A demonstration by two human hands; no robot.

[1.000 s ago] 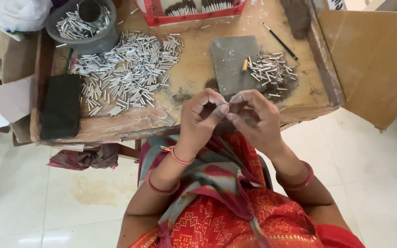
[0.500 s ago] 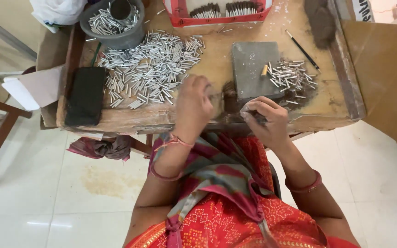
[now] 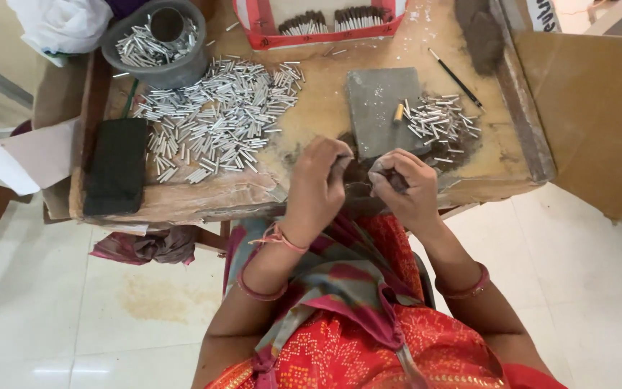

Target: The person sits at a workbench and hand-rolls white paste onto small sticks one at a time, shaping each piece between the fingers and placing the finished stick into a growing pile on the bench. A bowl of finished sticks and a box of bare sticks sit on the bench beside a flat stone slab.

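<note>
1. The left hand (image 3: 318,180) and right hand (image 3: 404,184) were both curled shut, apparently pinching dark paste (image 3: 358,171) just below the grey slab (image 3: 377,109); what they gripped was unclear.
2. A slip could have dropped paste off the table edge (image 3: 203,205).
3. A sweeping elbow could have scattered the small tubes (image 3: 440,122) right of the slab.

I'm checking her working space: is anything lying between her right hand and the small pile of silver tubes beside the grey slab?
Nothing visible blocks it. The right hand sits at the table's near edge, and the small pile of silver tubes lies just beyond it, with only bare, dusty tabletop between. The grey slab stays off to the left.
</note>
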